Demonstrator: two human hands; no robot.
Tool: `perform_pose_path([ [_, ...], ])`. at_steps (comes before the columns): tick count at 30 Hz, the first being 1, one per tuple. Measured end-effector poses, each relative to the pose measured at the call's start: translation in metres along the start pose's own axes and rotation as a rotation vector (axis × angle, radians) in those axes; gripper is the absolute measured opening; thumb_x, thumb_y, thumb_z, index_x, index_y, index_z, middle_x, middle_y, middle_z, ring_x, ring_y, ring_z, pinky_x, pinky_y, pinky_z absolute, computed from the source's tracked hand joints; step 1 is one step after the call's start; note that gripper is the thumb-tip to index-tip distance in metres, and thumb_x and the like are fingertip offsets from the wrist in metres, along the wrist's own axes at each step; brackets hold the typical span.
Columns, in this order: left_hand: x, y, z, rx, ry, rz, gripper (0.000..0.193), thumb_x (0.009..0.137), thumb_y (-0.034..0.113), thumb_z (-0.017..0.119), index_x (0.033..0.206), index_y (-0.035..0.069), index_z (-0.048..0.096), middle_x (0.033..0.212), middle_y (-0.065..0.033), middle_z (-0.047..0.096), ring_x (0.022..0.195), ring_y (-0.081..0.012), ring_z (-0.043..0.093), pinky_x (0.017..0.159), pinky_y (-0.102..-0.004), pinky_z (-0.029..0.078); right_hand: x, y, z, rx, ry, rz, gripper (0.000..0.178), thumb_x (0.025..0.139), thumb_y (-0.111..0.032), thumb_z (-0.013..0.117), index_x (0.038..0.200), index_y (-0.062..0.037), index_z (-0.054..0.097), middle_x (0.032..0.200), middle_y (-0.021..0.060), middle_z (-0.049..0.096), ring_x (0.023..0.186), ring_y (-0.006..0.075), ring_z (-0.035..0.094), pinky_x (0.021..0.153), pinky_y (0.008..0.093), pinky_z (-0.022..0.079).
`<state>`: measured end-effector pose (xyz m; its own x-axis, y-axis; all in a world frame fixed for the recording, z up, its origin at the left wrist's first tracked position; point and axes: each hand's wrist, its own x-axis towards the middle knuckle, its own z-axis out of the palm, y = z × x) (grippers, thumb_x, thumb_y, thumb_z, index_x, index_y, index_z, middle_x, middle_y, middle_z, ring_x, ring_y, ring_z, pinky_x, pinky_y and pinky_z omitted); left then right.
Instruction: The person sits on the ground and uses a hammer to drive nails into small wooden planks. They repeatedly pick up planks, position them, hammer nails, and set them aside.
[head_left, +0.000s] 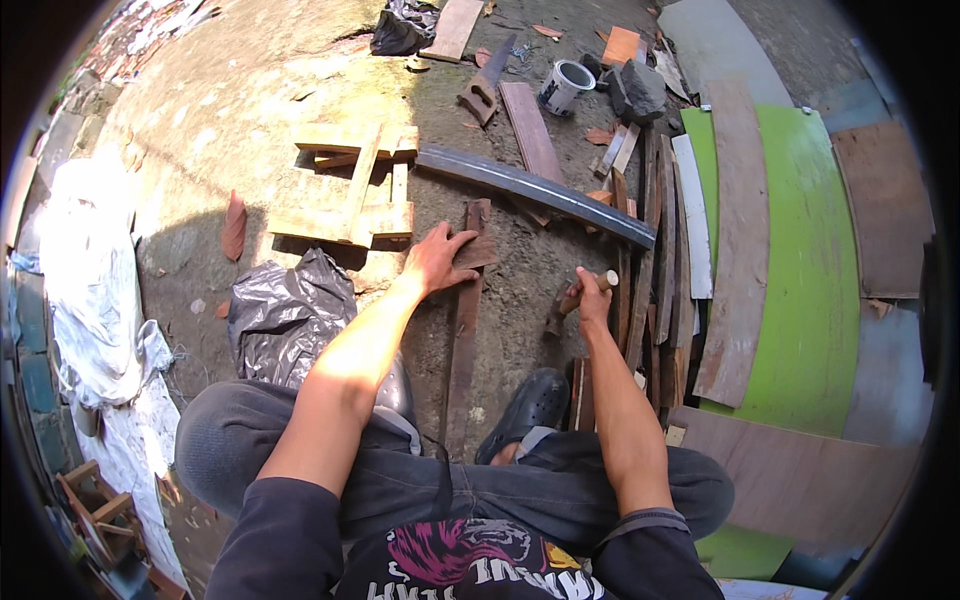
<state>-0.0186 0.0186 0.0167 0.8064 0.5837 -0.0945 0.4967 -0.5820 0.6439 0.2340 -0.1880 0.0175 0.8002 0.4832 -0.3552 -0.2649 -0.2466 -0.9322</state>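
My right hand is wrapped round the wooden handle of a hammer, its dark head hanging to the left, above the ground. My left hand grips a short brown wood block, thumb on the near side and fingers on the far side. That block lies across a long dark wooden strip, which runs from between my feet away from me. Just beyond my left hand stands a pale wooden frame of nailed slats.
A grey metal bar slants from the frame toward stacked planks at the right. Farther off lie a handsaw, a paint can and a stone. A black plastic bag sits by my left knee; green boards lie far right.
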Motion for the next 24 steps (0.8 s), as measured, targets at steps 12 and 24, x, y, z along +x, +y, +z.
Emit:
perform_pose_path([
  [12, 0.020, -0.001, 0.018, -0.279, 0.062, -0.703, 0.082, 0.087, 0.070, 0.057, 0.124, -0.003, 0.057, 0.120, -0.0293, 0.064, 0.114, -0.0439, 0.062, 0.097, -0.0485, 0.048, 0.002, -0.064, 0.078, 0.206, -0.158, -0.001, 0.039, 0.088, -0.028, 0.071, 0.065, -0.0106, 0.045, 0.055, 0.0012, 0.043, 0.047, 0.0141, 0.045, 0.049, 0.0325, 0.041],
  [24, 0.043, 0.019, 0.005, -0.277, 0.167, -0.804, 0.066, 0.096, 0.059, 0.047, 0.116, -0.002, 0.064, 0.110, -0.0291, 0.068, 0.108, -0.0453, 0.065, 0.094, -0.0532, 0.049, 0.035, -0.144, 0.198, -0.085, -0.301, 0.404, 0.041, 0.091, -0.043, 0.065, 0.071, -0.0148, 0.043, 0.054, -0.0017, 0.040, 0.047, 0.0162, 0.044, 0.053, 0.0381, 0.042],
])
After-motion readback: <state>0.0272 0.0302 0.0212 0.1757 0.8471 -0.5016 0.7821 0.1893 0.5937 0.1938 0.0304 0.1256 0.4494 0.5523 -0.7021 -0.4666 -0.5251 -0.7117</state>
